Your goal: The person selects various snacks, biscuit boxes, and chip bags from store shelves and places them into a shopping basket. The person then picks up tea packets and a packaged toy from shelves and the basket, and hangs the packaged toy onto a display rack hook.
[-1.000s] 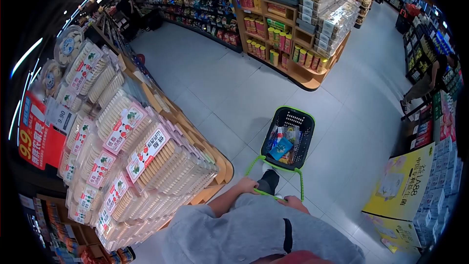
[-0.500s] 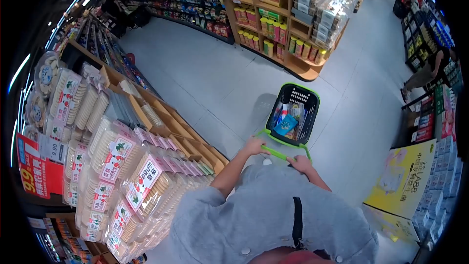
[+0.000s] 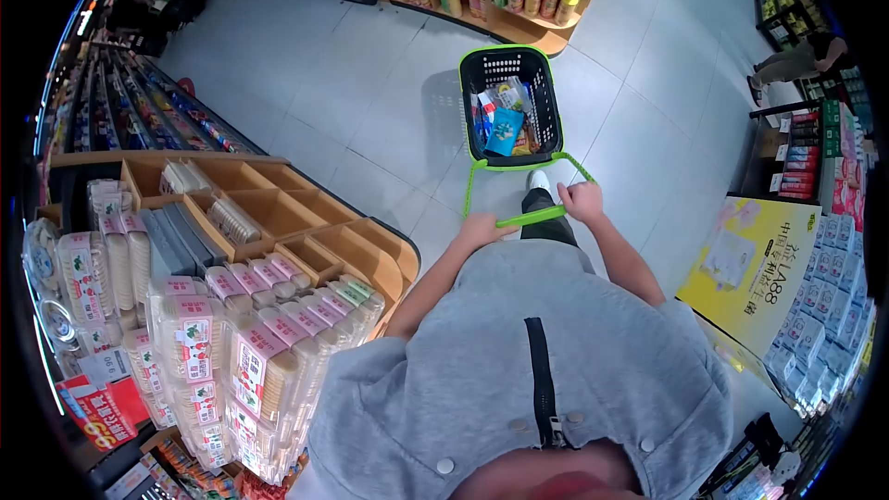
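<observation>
In front of my body is a black shopping basket (image 3: 558,120) with a green rim, pulled by its long green handle (image 3: 530,217). My left hand (image 3: 479,230) is closed round the left end of the handle's crossbar. My right hand (image 3: 581,201) grips the bar's right end, by the corner where it meets the side arm. Inside the basket lie a teal-blue packet (image 3: 504,131) and several other packaged goods, partly overlapping. My fingers' undersides are hidden.
Stacked clear boxes of snacks (image 3: 269,370) and a wooden shelf unit (image 3: 250,199) stand at left. Ahead is a wooden display (image 3: 528,32) with canisters. To the right are a yellow sign (image 3: 745,273), stacked packs (image 3: 815,315) and a person (image 3: 796,65) by the shelves.
I have moved forward, and the surroundings have turned in view. The basket now appears farther up and left, nearer the wooden display. Both hands remain on the handle; one shoe now shows below the basket.
</observation>
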Available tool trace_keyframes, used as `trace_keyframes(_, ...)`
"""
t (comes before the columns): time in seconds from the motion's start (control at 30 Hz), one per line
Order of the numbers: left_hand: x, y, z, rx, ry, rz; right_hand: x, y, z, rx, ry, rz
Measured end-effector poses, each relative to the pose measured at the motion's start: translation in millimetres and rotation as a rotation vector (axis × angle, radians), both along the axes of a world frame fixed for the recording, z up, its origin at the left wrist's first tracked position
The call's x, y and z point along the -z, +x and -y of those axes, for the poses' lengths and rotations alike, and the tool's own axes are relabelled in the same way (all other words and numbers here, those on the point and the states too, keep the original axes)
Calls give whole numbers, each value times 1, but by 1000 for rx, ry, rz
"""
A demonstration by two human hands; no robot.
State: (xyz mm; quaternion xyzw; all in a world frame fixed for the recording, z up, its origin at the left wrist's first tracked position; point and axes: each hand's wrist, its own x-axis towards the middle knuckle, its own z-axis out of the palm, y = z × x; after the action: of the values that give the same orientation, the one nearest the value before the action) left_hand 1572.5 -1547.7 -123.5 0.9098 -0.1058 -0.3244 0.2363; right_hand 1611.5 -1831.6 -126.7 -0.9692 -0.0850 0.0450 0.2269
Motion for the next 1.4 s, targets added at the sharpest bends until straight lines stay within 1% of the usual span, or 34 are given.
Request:
trace_keyframes(0.1, -4, 29, 21, -96, 1, 26, -9, 69, 13, -130, 30, 66)
trace_keyframes(0.2, -7, 57, 33, -196, -32, -52, -6, 122, 17, -262, 69, 115)
trace_keyframes(0.23, -3, 65, 36, -209, -5, -59, -5, 138, 16, -301, 87, 132)
trace_keyframes(0.3, 4, 78, 42, -238, 44, -79, -4, 167, 15, -362, 102, 122)
trace_keyframes(0.4, -1, 105, 51, -313, 42, -2, 3, 209, 14, -440, 105, 103)
trace_keyframes(0.5, 1, 127, 49, -394, 0, -65, 19, 241, 7, -490, 48, 71)
trace_keyframes(0.57, -4, 146, 40, -417, 48, -16, 20, 271, -8, -547, 55, 91)
trace_keyframes(0.63, -2, 171, 31, -443, 68, -39, 18, 307, -27, -600, 112, 146)
trace_keyframes(0.7, 3, 202, 18, -481, 35, -82, 15, 351, -48, -657, 147, 177)
trace_keyframes(0.73, -6, 218, 11, -500, 17, -60, 5, 373, -61, -685, 157, 207)
trace_keyframes(0.8, -9, 257, -14, -533, 8, -7, 10, 417, -93, -717, 174, 264)
trace_keyframes(0.83, -8, 274, -27, -549, 4, 8, 1, 436, -110, -703, 118, 202)
trace_keyframes(0.87, -13, 291, -43, -568, -3, -2, -1, 450, -128, -654, 94, 192)
trace_keyframes(0.9, -6, 309, -62, -590, -6, 3, -4, 466, -144, -604, 66, 183)
trace_keyframes(0.93, 6, 322, -79, -611, -16, 1, -6, 474, -161, -474, 56, 222)
trace_keyframes(0.97, 1, 333, -89, -629, -36, -7, -9, 476, -178, -342, 37, 256)
trace_keyframes(1.0, -2, 347, -107, -628, 8, -37, -2, 483, -199, -203, 37, 300)
trace_keyframes(1.03, 0, 360, -128, -630, 10, -23, 10, 494, -216, -65, 12, 165)
trace_keyframes(1.1, 18, 382, -160, -619, 16, 9, 57, 516, -250, 247, 325, 44)
trace_keyframes(1.17, 5, 401, -186, -565, 62, -110, 62, 534, -275, 293, 272, -83)
trace_keyframes(1.2, 0, 401, -192, -632, -43, 37, 58, 540, -285, 281, 295, -57)
trace_keyframes(1.23, -26, 407, -202, -667, -93, 79, 55, 553, -295, 250, 270, -92)
trace_keyframes(1.3, -6, 427, -216, -699, -67, 50, 57, 582, -309, 180, 224, -165)
trace_keyframes(1.33, -12, 445, -225, -669, -65, -139, 72, 599, -316, 159, 261, -25)
trace_keyframes(1.4, -25, 476, -240, -718, -53, -105, 75, 651, -343, 46, 250, 55)
